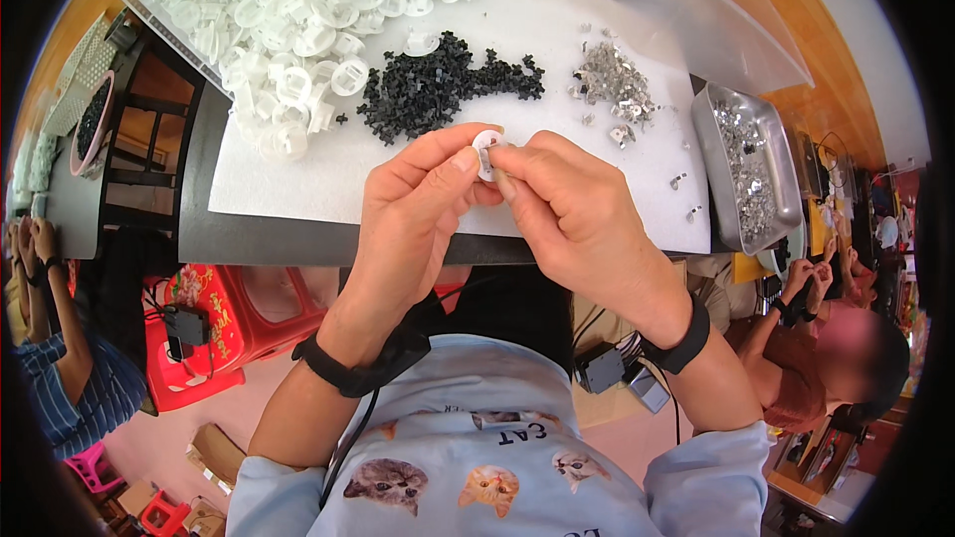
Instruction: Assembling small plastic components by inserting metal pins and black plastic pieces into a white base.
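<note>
Between my hands, over the near part of the white sheet, is a small round white plastic piece (484,156) with a slot and a bit of metal showing in it. My left hand (423,189) pinches its left side between thumb and fingers. The thumb and fingertips of my right hand (567,204) press on its right side; whether they also hold a smaller part is hidden. Just beyond my hands lies a heap of small black plastic parts (418,89). To the right of it is a loose pile of small silvery metal clips (614,80).
A large heap of translucent white plastic pieces (288,10) fills the far left. A metal tray (712,164) of small metal parts stands at the right on the dark table (269,239). A red plastic stool (229,313) is below left. Other people work at both sides.
</note>
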Demonstrator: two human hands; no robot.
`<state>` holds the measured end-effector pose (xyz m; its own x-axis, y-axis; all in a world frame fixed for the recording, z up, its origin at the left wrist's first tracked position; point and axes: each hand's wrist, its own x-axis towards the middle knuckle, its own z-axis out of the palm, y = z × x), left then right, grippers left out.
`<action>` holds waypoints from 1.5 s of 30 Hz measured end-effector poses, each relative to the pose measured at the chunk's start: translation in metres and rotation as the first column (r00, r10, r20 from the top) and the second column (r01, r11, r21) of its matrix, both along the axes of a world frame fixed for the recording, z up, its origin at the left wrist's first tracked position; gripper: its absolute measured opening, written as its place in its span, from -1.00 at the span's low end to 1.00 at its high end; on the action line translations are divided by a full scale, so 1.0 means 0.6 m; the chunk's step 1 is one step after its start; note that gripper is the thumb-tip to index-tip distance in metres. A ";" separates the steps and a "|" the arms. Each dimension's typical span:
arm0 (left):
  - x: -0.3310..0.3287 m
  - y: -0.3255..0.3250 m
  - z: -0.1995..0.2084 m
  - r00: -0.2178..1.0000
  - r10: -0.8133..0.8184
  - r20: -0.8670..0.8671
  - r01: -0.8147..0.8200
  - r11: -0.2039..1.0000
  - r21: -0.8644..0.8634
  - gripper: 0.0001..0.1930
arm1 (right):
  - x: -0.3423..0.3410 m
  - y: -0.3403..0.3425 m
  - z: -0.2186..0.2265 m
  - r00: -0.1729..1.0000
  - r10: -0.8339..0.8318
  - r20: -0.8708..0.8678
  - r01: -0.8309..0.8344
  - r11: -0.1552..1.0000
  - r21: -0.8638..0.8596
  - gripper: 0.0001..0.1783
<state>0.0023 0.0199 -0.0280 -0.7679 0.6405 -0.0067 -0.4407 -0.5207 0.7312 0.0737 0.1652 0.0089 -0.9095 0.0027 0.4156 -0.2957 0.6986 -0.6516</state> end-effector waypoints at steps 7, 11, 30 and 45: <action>0.001 0.001 0.000 0.999 0.023 -0.023 -0.023 1.000 0.008 -0.71 | 0.004 -0.001 -0.007 0.981 -0.047 -0.188 0.102 0.949 0.297 -0.70; 0.000 -0.003 -0.002 1.000 0.014 -0.027 -0.013 0.999 0.031 -0.71 | 0.003 0.002 -0.012 0.981 -0.046 -0.186 0.075 0.986 0.152 -0.74; 0.018 0.004 -0.004 0.975 0.117 -0.191 -0.128 0.991 -0.044 -0.68 | -0.009 -0.020 -0.017 0.992 -0.105 0.075 0.127 0.907 -0.401 -0.97; 0.023 -0.007 -0.009 0.966 0.075 -0.248 -0.093 0.994 -0.060 -0.67 | -0.001 -0.019 -0.013 0.997 -0.073 0.015 0.074 0.942 -0.326 -0.97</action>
